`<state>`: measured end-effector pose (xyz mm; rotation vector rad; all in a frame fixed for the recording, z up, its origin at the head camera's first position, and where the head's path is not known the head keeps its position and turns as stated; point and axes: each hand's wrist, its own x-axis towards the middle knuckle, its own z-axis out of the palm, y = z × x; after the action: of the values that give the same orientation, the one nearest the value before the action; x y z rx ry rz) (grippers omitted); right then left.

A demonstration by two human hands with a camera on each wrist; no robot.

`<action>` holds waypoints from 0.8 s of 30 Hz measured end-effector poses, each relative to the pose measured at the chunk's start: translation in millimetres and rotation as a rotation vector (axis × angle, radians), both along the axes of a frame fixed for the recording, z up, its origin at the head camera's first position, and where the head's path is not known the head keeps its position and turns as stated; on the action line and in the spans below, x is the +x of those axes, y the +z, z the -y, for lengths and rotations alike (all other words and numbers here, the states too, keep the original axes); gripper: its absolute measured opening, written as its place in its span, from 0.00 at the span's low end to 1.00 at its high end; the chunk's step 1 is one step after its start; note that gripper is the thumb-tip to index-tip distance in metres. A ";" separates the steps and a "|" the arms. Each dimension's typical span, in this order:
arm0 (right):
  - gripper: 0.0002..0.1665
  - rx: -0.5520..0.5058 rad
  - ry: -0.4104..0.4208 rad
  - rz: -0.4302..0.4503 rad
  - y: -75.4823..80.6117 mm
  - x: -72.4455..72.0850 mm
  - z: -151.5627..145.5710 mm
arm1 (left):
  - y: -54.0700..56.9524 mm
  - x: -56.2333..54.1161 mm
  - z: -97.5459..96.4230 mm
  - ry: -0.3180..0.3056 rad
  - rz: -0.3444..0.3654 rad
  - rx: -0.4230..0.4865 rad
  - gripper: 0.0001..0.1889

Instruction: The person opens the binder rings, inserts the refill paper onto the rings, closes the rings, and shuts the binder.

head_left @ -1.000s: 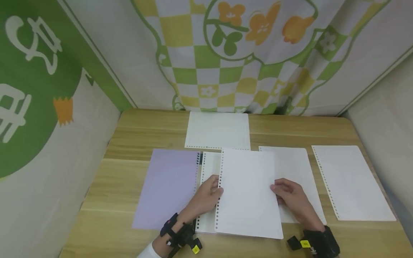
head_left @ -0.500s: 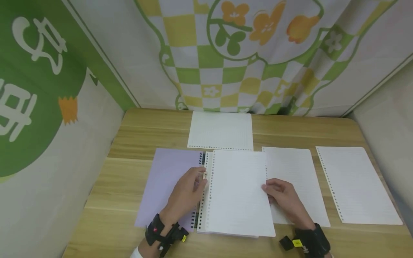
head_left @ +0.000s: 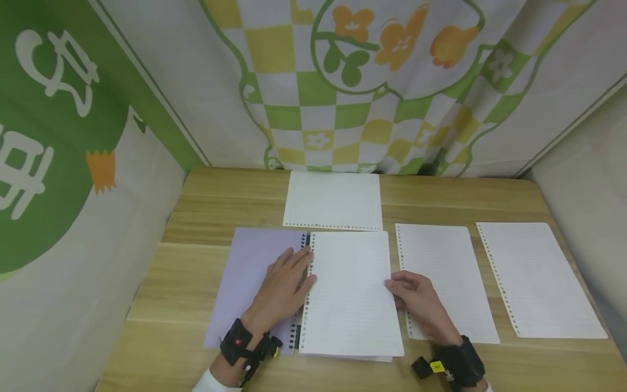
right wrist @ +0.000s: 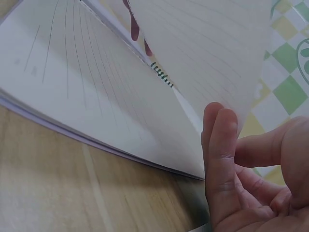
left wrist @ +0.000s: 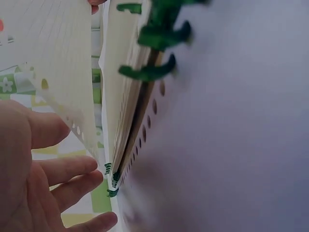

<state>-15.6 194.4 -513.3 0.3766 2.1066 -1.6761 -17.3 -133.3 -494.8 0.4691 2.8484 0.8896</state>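
Right hand (head_left: 418,300): pinches the right edge of a white, lined, punched paper sheet (head_left: 350,296)
Left hand (head_left: 280,289): fingers loosely extended beside its left edge
Sheet: raised over an open, purple-covered, green-ringed notebook (head_left: 249,272)

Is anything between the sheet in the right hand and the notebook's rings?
The left hand is: in the head view, its fingers reach over the middle of the row of rings toward the punched edge of the sheet. Nothing else visible stands between.

Black wrist straps (head_left: 237,342), white sleeves (head_left: 214,383)
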 end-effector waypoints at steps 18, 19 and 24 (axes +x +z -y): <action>0.17 0.020 0.008 -0.022 0.1 -5.2 2.2 | -0.9 -16.6 -4.8 -0.062 -0.058 -0.155 0.29; 0.18 0.020 0.007 -0.021 0.4 -5.1 2.5 | -1.4 -17.0 -5.4 -0.062 -0.055 -0.162 0.29; 0.19 0.017 0.007 -0.008 2.6 -4.9 4.1 | -3.8 -17.8 -7.4 -0.058 -0.044 -0.181 0.29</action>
<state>-20.5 190.3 -510.8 0.3671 2.1272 -1.6593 -35.2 -125.9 -498.6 0.5519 2.9024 0.6114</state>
